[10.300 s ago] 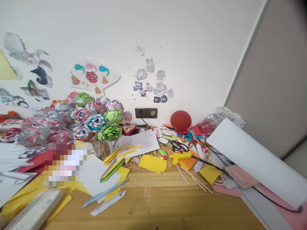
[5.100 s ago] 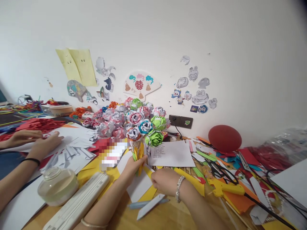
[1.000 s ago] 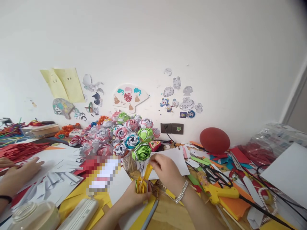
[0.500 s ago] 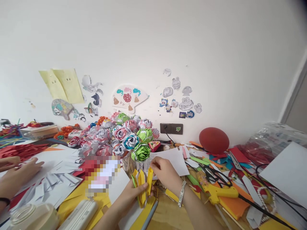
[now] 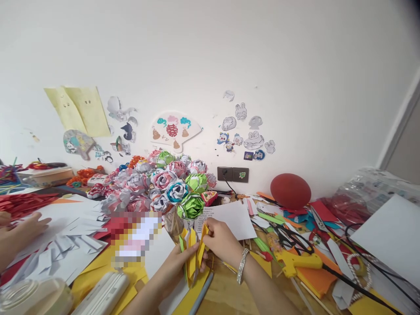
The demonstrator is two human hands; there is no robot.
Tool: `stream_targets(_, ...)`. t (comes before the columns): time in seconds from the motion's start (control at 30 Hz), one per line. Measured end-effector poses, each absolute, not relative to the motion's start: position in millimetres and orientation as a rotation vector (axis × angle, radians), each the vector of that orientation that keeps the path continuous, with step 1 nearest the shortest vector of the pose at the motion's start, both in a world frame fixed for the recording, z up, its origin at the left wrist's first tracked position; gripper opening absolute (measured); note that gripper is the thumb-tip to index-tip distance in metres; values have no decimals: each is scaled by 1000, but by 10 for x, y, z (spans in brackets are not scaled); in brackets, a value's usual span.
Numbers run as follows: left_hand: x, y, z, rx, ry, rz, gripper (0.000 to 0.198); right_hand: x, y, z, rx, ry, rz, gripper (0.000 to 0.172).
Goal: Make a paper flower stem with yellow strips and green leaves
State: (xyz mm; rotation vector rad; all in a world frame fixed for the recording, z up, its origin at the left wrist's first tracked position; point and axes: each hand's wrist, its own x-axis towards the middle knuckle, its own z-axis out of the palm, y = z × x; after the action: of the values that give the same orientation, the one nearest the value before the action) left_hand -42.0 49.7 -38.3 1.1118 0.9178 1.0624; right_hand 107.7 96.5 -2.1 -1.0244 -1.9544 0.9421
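My left hand (image 5: pixel 173 269) is closed round the lower end of a bundle of folded yellow paper strips (image 5: pixel 193 250), held upright over the wooden desk. My right hand (image 5: pixel 222 239), with a beaded bracelet at the wrist, pinches the top of one yellow strip in that bundle. Just behind the hands stands a bouquet of folded paper roses (image 5: pixel 164 186) in pink, white, blue and green. A white printed sheet (image 5: pixel 234 218) lies behind my right hand.
Another person's hand (image 5: pixel 19 234) rests on cut white paper (image 5: pixel 65 238) at the left. A yellow glue gun (image 5: pixel 297 261), scissors (image 5: pixel 293 238), a red ball (image 5: pixel 290 191), a pen (image 5: pixel 200 297), a white stapler-like tool (image 5: pixel 103 295) and paper scraps crowd the desk.
My right hand has come down and closer to the bundle, pressing its yellow strip against the others. The bundle has tilted slightly. The view has shifted a little.
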Motion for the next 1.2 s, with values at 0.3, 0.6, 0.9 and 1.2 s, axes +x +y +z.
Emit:
stream_targets(0.3, -423, 515, -406, 1109, 956, 1135, 35, 1076, 995, -77, -945, -1967, 1105, 15)
stream_targets(0.6, -422, 526, -387, 1143, 1009, 1182, 32, 1104, 969, -56, -928, -1983, 1206, 14)
stream_targets(0.9, -430, 491, -354, 1126, 965, 1124, 33, 1124, 1014, -42, -973, -1941, 1185, 17)
stream_targets(1.2, -443, 484, -397, 1167, 946, 1099, 37, 1078, 985, -160, -1000, -2008, 1194, 53)
